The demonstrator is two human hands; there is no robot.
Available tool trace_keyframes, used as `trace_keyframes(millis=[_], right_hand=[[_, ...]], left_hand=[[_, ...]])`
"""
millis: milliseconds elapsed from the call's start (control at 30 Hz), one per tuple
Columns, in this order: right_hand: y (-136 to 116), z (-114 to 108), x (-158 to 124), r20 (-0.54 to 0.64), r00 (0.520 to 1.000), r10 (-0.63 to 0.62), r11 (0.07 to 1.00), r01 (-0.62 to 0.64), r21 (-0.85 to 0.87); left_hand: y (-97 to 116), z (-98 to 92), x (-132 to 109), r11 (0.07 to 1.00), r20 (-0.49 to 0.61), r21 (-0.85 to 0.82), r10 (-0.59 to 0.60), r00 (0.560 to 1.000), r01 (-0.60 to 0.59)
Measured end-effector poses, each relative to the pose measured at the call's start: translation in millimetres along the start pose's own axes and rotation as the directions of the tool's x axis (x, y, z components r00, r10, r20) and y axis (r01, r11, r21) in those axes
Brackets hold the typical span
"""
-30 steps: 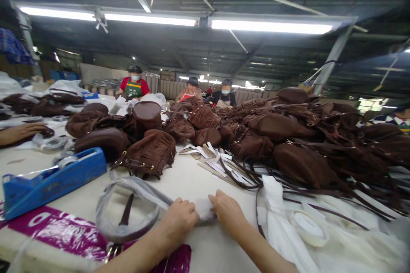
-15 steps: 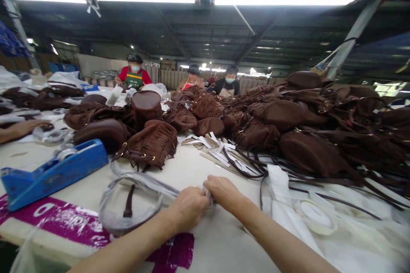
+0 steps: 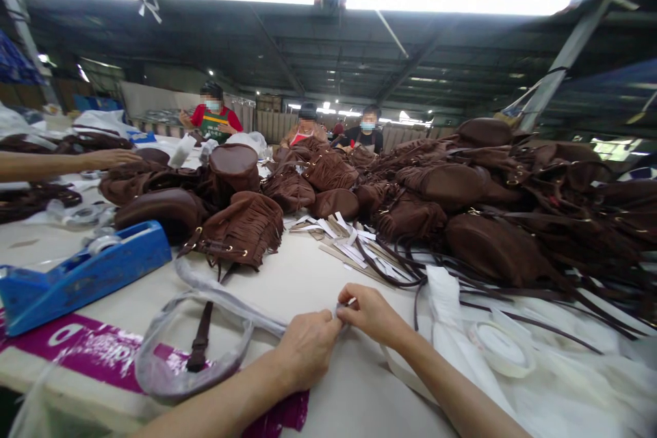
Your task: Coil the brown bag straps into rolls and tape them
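Note:
My left hand (image 3: 311, 348) is closed around the end of a strap wrapped in translucent plastic (image 3: 239, 302). The strap loops out to the left over the white table (image 3: 369, 390), and a dark brown strap piece with a buckle (image 3: 199, 342) lies inside the loop. Touching the left fingertips, my right hand (image 3: 367, 311) pinches a small bit of the translucent wrapping. A brown fringed bag (image 3: 243, 229) rests on the table beyond the wrapped strap.
A blue tape dispenser (image 3: 87, 277) stands at left on a purple printed bag (image 3: 97, 352). Brown bags (image 3: 493, 246) are heaped at right, near paper strips (image 3: 354, 239) and a tape roll (image 3: 501, 349). Another person's arm (image 3: 66, 164) reaches in from the left; several people sit beyond.
My right hand has shifted slightly right and its fingers have opened into a looser pinch. The wrapped loop has slid left and down. The other person's arm has moved up and reaches farther in.

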State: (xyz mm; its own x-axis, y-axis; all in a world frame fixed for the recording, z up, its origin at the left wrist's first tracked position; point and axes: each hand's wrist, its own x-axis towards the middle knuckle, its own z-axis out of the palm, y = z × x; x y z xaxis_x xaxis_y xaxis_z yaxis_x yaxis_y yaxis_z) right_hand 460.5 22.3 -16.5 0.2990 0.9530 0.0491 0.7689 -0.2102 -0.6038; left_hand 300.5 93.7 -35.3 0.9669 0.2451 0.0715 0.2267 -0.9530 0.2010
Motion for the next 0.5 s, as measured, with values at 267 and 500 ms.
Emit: trace_keyframes(millis=[267, 500], right_hand=[[5, -1, 4, 0.078, 0.994, -0.076, 0.996, 0.072, 0.048], [-8, 5, 11, 0.061, 0.989, -0.137, 0.909, 0.150, -0.388]], left_hand=[[-2, 3.7, -5, 1.000, -0.024, -0.016, -0.001, 1.000, 0.000], [-14, 1.8, -7, 0.985, -0.071, -0.174, -0.009, 0.997, -0.003]])
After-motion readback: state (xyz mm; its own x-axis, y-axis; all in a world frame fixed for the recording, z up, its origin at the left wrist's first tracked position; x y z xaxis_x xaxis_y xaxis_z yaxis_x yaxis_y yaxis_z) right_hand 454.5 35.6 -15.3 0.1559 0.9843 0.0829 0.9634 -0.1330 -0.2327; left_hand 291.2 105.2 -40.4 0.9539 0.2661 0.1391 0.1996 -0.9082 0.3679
